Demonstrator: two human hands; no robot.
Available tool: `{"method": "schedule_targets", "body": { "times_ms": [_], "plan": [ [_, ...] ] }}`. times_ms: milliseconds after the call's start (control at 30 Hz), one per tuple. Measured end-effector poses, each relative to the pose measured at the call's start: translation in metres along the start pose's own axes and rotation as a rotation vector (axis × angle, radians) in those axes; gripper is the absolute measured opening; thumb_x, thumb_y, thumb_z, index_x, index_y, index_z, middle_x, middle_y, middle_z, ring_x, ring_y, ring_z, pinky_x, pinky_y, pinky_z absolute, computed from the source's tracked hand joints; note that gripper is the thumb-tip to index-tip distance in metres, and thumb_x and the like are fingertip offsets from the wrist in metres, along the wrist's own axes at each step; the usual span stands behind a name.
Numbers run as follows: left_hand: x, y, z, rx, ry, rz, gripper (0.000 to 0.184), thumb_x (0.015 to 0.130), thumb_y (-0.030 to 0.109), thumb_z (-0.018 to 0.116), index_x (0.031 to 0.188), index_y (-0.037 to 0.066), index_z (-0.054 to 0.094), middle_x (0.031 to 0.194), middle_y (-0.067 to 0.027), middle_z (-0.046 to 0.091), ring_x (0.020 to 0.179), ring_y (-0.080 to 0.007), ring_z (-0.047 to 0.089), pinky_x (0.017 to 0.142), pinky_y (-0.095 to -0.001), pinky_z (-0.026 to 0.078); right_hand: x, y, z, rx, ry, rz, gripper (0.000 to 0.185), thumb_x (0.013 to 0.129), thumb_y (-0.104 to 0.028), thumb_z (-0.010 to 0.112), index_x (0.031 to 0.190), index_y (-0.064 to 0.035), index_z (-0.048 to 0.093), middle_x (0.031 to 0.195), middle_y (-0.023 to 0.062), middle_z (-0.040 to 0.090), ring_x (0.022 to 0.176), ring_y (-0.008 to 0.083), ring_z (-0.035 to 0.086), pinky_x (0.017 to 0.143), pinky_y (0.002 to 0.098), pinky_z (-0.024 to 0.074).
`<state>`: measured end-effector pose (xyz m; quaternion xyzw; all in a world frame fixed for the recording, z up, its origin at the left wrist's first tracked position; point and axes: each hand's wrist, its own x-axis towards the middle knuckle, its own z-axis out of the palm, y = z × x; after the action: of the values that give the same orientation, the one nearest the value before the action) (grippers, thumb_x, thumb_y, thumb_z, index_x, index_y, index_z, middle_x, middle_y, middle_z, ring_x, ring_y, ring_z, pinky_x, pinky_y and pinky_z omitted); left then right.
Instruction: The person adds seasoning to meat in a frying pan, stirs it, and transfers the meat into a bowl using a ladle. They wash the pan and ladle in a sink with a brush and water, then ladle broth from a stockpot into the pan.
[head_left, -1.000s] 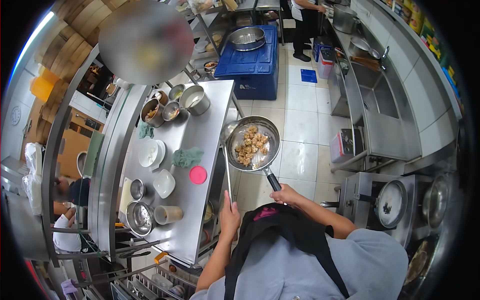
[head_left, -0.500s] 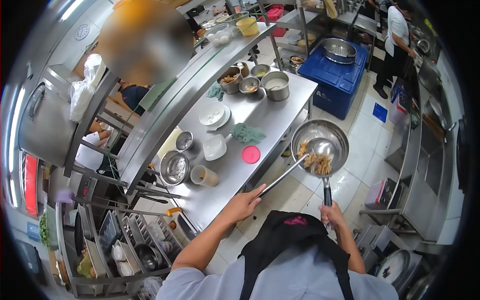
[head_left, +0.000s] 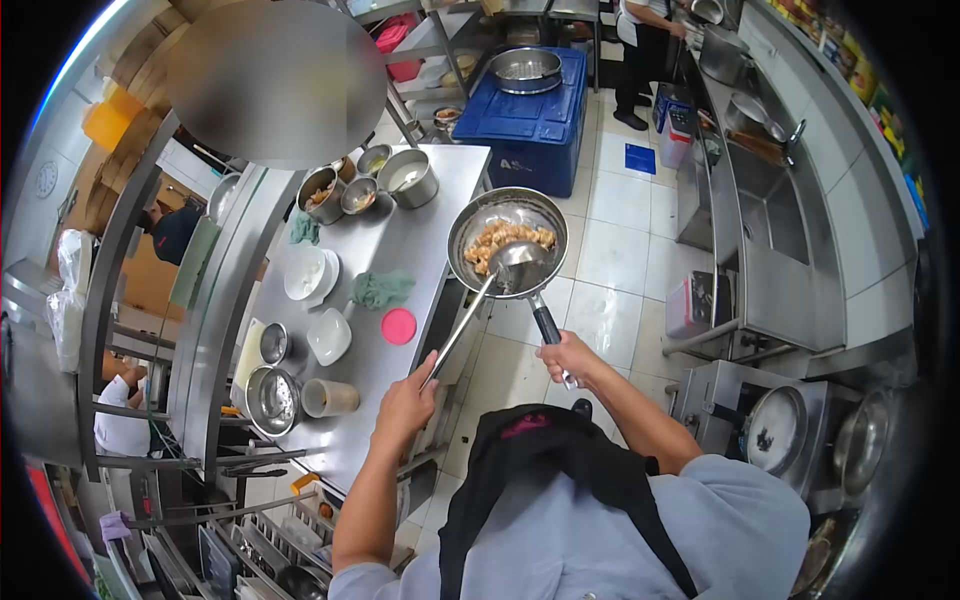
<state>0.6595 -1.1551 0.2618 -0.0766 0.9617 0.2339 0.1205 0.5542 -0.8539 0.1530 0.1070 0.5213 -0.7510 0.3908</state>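
My right hand (head_left: 567, 357) is closed around the black handle of a steel frying pan (head_left: 460, 225), held out over the floor beside the worktable. Brown cooked pieces of food (head_left: 497, 238) lie in the pan. In my left hand (head_left: 408, 402) is the long metal handle of a ladle (head_left: 462, 330), gripped near its end. The ladle's round bowl rests inside the pan, against the food, on the side nearer me. What the food is made of I cannot tell.
The steel worktable (head_left: 350, 445) on the left carries a pink lid (head_left: 398, 325), a green cloth (head_left: 382, 290), white bowls (head_left: 328, 336) and several metal pots (head_left: 408, 178). Beyond stands a blue bin (head_left: 530, 125). A sink counter (head_left: 770, 215) lines the right; a person (head_left: 640, 50) stands at the back.
The view has turned right, so table and bin sit further left. Pan and ladle have come away left in the view, and the food is now spread toward the pan's far side.
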Motion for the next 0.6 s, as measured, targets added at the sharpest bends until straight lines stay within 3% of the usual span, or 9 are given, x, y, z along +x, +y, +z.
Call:
{"method": "schedule_targets", "body": {
  "times_ms": [167,267,433,533,600],
  "plan": [
    [0.009,-0.008,0.014,0.038,0.185,0.085,0.053,0.095,0.023,0.057,0.147,0.032,0.047,0.098,-0.0241,0.069,0.090,-0.0452,0.065,0.079,-0.0533,0.050,-0.020,0.053,-0.035,-0.095,-0.052,-0.065,0.023,0.089,-0.007,0.067,0.088,-0.0084,0.044,0.056,-0.0001,0.043,0.041,0.0112,0.043,0.038,0.0302,0.0392],
    [-0.032,-0.017,0.011,0.005,0.032,0.058,0.055,0.094,0.022,0.059,0.147,0.032,0.048,0.094,-0.0243,0.069,0.089,-0.0452,0.065,0.078,-0.0525,0.050,-0.027,0.067,-0.047,-0.156,-0.047,-0.041,0.024,0.088,-0.008,0.067,0.086,-0.0079,0.044,0.055,0.0008,0.045,0.041,0.0119,0.045,0.038,0.0311,0.0400],
    [-0.041,-0.026,0.016,-0.084,-0.083,0.001,0.055,0.093,0.021,0.060,0.146,0.031,0.049,0.090,-0.0269,0.068,0.086,-0.0463,0.065,0.078,-0.0515,0.050,-0.009,0.019,-0.034,-0.165,-0.009,-0.003,0.022,0.087,-0.007,0.067,0.087,-0.0078,0.045,0.056,0.0006,0.045,0.041,0.0115,0.044,0.037,0.0304,0.0398],
    [0.010,-0.026,0.014,-0.054,-0.026,0.002,0.054,0.094,0.021,0.060,0.146,0.029,0.050,0.090,-0.0273,0.068,0.087,-0.0465,0.065,0.078,-0.0515,0.050,0.014,-0.003,-0.022,-0.168,0.009,-0.010,0.020,0.086,-0.005,0.065,0.086,-0.0070,0.044,0.057,0.0014,0.047,0.041,0.0120,0.045,0.037,0.0308,0.0401],
    [0.036,-0.030,0.014,-0.029,0.145,0.107,0.053,0.093,0.021,0.061,0.145,0.026,0.051,0.090,-0.0258,0.068,0.085,-0.0464,0.065,0.076,-0.0515,0.050,0.017,-0.005,-0.017,-0.147,0.024,-0.058,0.021,0.086,-0.005,0.065,0.087,-0.0076,0.044,0.059,0.0015,0.048,0.041,0.0114,0.045,0.037,0.0301,0.0392]
  ]
}}
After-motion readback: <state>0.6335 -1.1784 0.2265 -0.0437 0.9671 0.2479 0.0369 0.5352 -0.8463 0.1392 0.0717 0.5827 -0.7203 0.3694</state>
